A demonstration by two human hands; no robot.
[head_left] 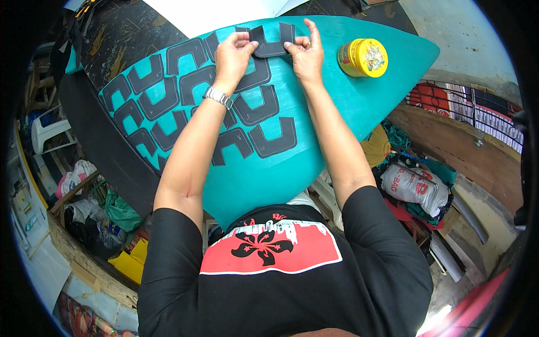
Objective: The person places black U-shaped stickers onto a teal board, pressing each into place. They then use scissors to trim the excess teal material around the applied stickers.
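Observation:
Both of my hands grip one black U-shaped piece [271,50] near the far edge of a teal sheet [252,185]. Its two arms point away from me. My left hand [232,60], with a metal watch [218,97] on the wrist, pinches its left side between thumb and fingers. On its right side, my right hand [307,60] pinches with the thumb and bent fingers, one finger stretched upward. Several more black U-shaped pieces [274,147] with small light markings lie in rows on the sheet's left half. Whether the held piece touches the sheet, I cannot tell.
A yellow jar [362,58] with a smeared lid stands on the sheet, right of my right hand. Black material [106,146] hangs along the sheet's left edge. White sheets [208,14] lie beyond. Filled sacks [415,188], a white plastic chair [50,132] and bags [120,210] are around the table.

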